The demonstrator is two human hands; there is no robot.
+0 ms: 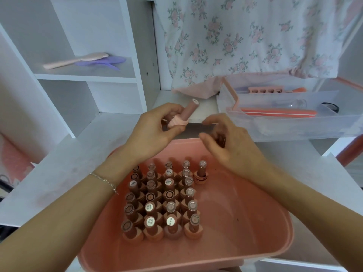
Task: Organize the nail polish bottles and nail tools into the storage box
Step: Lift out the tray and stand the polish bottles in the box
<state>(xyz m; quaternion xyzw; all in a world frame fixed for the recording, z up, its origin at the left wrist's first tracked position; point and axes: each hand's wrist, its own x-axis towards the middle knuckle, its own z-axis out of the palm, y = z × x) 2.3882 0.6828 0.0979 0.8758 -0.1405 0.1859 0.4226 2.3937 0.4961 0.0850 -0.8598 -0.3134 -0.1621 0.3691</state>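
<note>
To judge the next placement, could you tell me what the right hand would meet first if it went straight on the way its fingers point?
Probably the nail polish bottle gripped by the left hand; the right hand points left toward it, though depth is unclear.

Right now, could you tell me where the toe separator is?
In the head view, upper right: the toe separator lies in the clear tray, behind the orange nail file.

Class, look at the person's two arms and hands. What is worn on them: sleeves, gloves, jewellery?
Both forearms are bare, with no sleeves or gloves in view. The left wrist carries a thin silver chain bracelet. The left hand and right hand show no rings or watch.
</note>
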